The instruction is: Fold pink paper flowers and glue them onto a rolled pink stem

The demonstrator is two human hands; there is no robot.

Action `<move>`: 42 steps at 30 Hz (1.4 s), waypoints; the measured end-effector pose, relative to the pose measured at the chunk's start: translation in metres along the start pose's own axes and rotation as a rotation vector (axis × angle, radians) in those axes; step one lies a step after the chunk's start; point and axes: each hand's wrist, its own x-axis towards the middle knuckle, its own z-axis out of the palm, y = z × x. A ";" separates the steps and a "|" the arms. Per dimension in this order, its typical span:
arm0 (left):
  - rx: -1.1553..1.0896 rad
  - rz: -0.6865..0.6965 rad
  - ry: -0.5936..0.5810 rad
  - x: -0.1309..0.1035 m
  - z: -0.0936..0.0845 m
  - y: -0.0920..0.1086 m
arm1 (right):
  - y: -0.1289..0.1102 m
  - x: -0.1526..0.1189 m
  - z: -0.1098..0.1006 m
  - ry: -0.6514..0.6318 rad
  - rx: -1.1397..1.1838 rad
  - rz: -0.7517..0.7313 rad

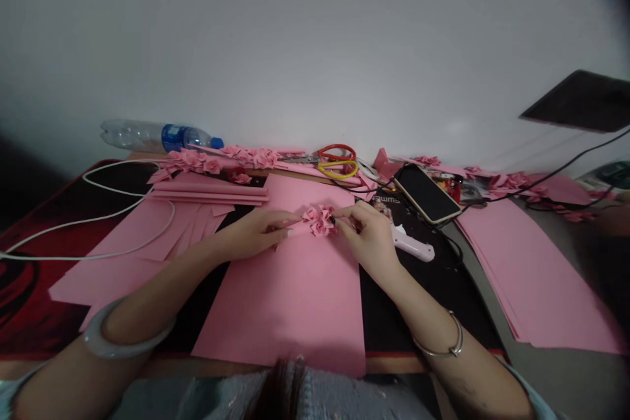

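Note:
A cluster of folded pink paper flowers (319, 221) is held over a pink paper sheet (300, 302) in the middle of the desk. From the left, my left hand (253, 231) pinches it, fingers and thumb closed at a pale pink strip like a stem. On the other side, my right hand (369, 233) has thumb and fingertips closed at the edge of the flowers. A small dark spot shows at those fingertips; what it is I cannot tell. Just beyond my right hand lies a white-handled tool (413, 246), partly hidden.
Rolled pink paper (211, 193) and loose sheets lie left, under a white cable (73, 256). Along the wall are a plastic bottle (162, 136), more paper flowers (256, 157) and red-and-yellow scissors (337, 161). A phone (427, 192) and a paper stack (536, 275) lie right.

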 end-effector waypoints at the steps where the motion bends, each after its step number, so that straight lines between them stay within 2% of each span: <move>1: 0.007 -0.015 0.013 0.000 0.000 0.000 | -0.001 0.000 -0.002 0.035 0.009 -0.013; 4: -0.013 -0.100 0.111 0.001 0.000 -0.002 | -0.004 0.000 -0.007 0.148 0.026 -0.037; 6: -0.076 -0.151 0.222 0.002 -0.001 -0.003 | -0.004 0.000 -0.008 0.154 0.029 -0.040; 8: -0.172 -0.184 0.331 0.004 -0.001 -0.003 | -0.003 -0.001 -0.005 0.053 0.026 -0.050; 11: -0.320 -0.245 0.412 0.005 0.000 -0.001 | -0.002 -0.005 0.003 -0.190 0.004 -0.087; 13: -0.399 -0.266 0.418 0.005 0.003 0.001 | -0.003 -0.006 0.007 -0.278 -0.016 -0.116; 16: -0.489 -0.246 0.399 0.004 0.009 0.003 | -0.004 -0.003 0.000 -0.231 -0.042 -0.131; 20: -0.564 -0.196 0.343 0.003 0.015 0.005 | 0.007 0.007 -0.036 -0.116 -0.170 -0.022; 24: -0.615 -0.183 0.346 0.004 0.019 0.008 | 0.038 0.004 -0.077 -0.168 -0.381 0.149; 27: -0.649 -0.163 0.371 0.005 0.021 0.010 | 0.060 -0.007 -0.091 -0.218 -0.398 0.271; 29: -0.677 -0.155 0.386 0.006 0.023 0.011 | 0.067 -0.013 -0.093 -0.280 -0.363 0.313; 33: -0.737 -0.176 0.415 0.007 0.025 0.013 | 0.071 -0.020 -0.092 -0.362 -0.351 0.275; 40: -0.778 -0.179 0.408 0.006 0.029 0.015 | 0.062 -0.017 -0.081 -0.367 -0.437 0.338; 42: -0.794 -0.181 0.391 0.005 0.030 0.015 | 0.056 -0.013 -0.080 -0.313 -0.443 0.366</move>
